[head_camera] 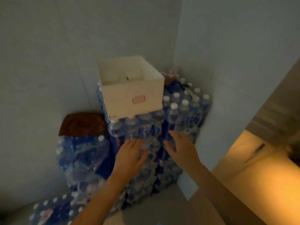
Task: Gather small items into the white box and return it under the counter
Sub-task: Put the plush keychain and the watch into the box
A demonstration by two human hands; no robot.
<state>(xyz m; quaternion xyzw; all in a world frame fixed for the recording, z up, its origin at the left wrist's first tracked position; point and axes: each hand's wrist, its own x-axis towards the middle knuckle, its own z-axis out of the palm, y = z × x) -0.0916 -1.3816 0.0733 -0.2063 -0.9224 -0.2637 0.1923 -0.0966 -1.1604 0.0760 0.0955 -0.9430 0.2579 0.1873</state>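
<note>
A white open-topped box (pixel 134 96) with a red-outlined label on its front stands on top of a tall stack of shrink-wrapped water bottle packs (pixel 146 127) in a dim corner. Inside it I can make out only a few small pale shapes near the back wall. My left hand (pixel 129 155) and my right hand (pixel 180 148) are both stretched out below the box, fingers spread, in front of the stack. Neither hand touches the box or holds anything.
More bottle packs (pixel 81 156) lie lower at the left and on the floor. A brown cloth (pixel 82 123) rests on the left pack. Loose-capped bottles (pixel 185 103) stand right of the box. Walls close in on both sides; a lit doorway area (pixel 253 176) lies at the right.
</note>
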